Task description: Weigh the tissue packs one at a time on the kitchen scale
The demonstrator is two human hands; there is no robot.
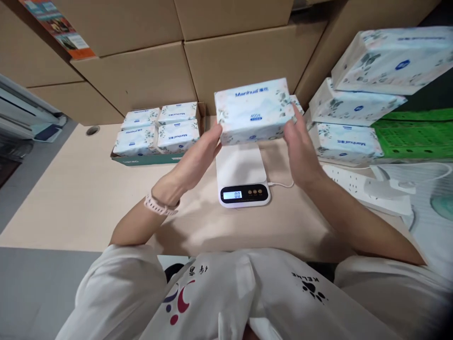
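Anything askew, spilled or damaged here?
Possibly the right-hand stack of tissue packs: its edges don't line up, the top pack sitting farther right, though camera angle may exaggerate that. No spill or damage shows.

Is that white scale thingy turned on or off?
On. The scale's little screen is lit up and shows 0.0.

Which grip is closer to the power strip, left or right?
Right. The right grip, on the pack, is left of the strip; the left grip, at the pack's other end, is farther, mostly left of the scale.
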